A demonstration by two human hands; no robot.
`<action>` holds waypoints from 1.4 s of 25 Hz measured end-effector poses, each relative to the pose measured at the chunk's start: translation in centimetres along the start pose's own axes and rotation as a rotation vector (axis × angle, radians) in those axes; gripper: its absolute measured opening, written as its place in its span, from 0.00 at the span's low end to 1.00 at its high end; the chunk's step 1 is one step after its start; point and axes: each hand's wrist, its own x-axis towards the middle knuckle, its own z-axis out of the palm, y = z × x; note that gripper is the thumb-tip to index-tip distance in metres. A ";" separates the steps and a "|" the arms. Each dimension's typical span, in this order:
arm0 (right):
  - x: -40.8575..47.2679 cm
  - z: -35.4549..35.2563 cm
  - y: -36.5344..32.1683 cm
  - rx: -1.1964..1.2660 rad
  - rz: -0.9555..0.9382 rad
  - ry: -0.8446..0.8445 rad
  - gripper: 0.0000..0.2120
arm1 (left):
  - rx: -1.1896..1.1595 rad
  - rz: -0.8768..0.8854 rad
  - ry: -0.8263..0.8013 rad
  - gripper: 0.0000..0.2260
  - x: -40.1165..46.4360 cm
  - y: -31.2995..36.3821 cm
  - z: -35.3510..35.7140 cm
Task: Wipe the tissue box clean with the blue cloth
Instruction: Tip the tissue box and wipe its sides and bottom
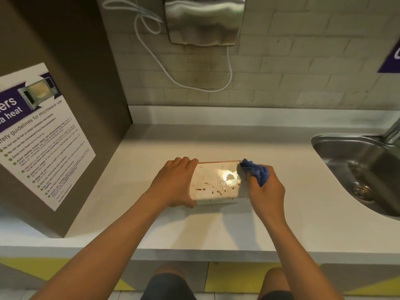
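A white tissue box (213,184) lies on the white counter (173,226) in the middle of the view, its glossy top speckled with small brown spots. My left hand (173,182) grips the box's left end, fingers curled over the far edge. My right hand (265,191) holds a bunched blue cloth (257,172) against the box's right end, near the far right corner. The box's right side is hidden behind that hand and the cloth.
A steel sink (359,169) is set into the counter at the right, with a tap at the frame edge. A brown panel with a microwave poster (36,135) stands at the left. A steel hand dryer (204,20) and its cable hang on the tiled wall.
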 end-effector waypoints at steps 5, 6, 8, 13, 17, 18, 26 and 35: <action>-0.4 -0.3 1.3 -0.061 -0.055 -0.042 0.14 | -0.014 -0.008 -0.008 0.50 -0.1 0.3 -0.2; -0.8 -0.5 1.6 -0.074 -0.057 -0.040 0.19 | -0.021 -0.010 -0.002 0.50 -0.3 0.4 -0.1; -2.3 -0.6 2.3 -0.128 -0.073 -0.047 0.27 | -0.033 -0.010 0.003 0.51 -0.4 0.3 -0.1; -5.5 0.2 4.3 -0.269 -0.190 -0.053 0.35 | -0.040 -0.009 -0.025 0.53 0.2 0.2 -0.4; -5.3 1.4 4.2 -0.399 -0.207 -0.057 0.36 | -0.032 -0.001 -0.046 0.53 0.4 0.1 -0.3; -5.3 1.6 4.1 -0.422 -0.210 -0.051 0.35 | -0.027 -0.003 -0.044 0.54 0.4 0.1 -0.3; -5.3 1.3 4.0 -0.487 -0.283 -0.052 0.38 | -0.024 -0.008 -0.047 0.52 0.4 0.3 -0.3; -5.6 1.4 3.7 -0.553 -0.374 -0.097 0.37 | 0.001 -0.020 -0.030 0.52 0.5 0.6 -0.1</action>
